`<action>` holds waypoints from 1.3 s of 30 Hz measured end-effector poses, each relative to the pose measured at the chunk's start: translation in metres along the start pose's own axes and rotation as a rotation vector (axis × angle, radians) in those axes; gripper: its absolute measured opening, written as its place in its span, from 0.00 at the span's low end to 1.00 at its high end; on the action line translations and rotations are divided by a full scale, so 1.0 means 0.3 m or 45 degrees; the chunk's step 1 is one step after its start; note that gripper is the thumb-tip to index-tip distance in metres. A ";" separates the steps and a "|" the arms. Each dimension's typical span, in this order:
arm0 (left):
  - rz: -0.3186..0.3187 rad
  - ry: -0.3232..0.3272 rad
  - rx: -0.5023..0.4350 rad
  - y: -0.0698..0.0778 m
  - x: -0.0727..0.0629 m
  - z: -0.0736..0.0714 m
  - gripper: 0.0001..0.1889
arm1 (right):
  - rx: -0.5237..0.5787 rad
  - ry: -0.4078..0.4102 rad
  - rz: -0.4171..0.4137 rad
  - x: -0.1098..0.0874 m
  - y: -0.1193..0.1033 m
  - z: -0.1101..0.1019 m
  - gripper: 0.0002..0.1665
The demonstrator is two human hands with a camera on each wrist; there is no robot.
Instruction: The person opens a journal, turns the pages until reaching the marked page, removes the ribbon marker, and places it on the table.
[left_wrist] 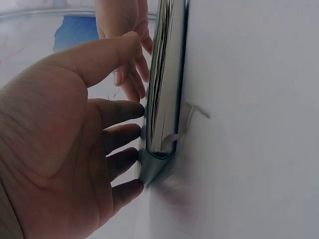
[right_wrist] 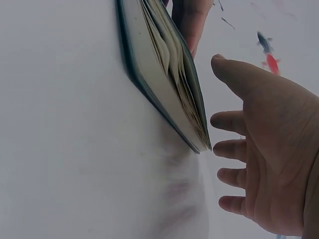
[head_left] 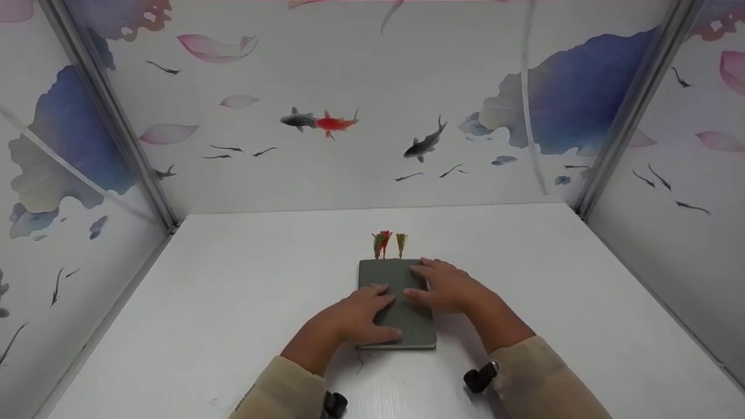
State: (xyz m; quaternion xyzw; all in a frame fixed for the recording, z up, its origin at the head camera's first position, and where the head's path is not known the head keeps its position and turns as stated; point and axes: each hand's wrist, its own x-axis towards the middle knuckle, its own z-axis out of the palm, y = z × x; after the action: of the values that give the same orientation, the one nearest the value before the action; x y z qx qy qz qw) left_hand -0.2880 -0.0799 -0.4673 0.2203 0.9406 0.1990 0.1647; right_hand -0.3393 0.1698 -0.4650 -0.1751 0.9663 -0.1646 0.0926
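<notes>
A closed grey-green hardcover notebook lies flat on the white table. Its pages look slightly parted in both wrist views. My left hand rests on the left part of the cover, fingers extended and thumb near the bottom edge. Spread over the upper right of the cover is my right hand, its fingers also extended. Beyond the top edge stick out tassels: a green one, a red one and a gold one. A thin ribbon hangs out at the bottom end.
The white table meets a back wall and side walls printed with fish and petals. Metal posts stand at the corners. A black device sits at the right wrist, another at the left.
</notes>
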 end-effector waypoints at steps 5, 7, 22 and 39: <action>0.005 -0.002 0.027 0.004 0.000 0.002 0.48 | 0.024 -0.015 0.034 0.000 0.002 0.011 0.50; 0.010 -0.004 0.041 0.005 0.000 0.004 0.48 | 0.026 -0.022 0.054 -0.001 0.003 0.014 0.50; 0.011 0.025 -0.020 0.013 -0.012 -0.004 0.46 | 0.098 0.076 -0.002 0.006 -0.005 -0.013 0.51; 0.199 0.173 -0.091 0.087 -0.032 -0.027 0.40 | 0.598 0.291 -0.152 -0.018 -0.020 -0.065 0.34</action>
State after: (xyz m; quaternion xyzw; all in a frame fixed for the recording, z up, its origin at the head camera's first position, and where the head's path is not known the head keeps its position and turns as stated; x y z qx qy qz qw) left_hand -0.2740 -0.0653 -0.4464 0.2728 0.9220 0.2589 0.0922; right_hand -0.3370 0.1719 -0.4442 -0.1858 0.8937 -0.4082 0.0109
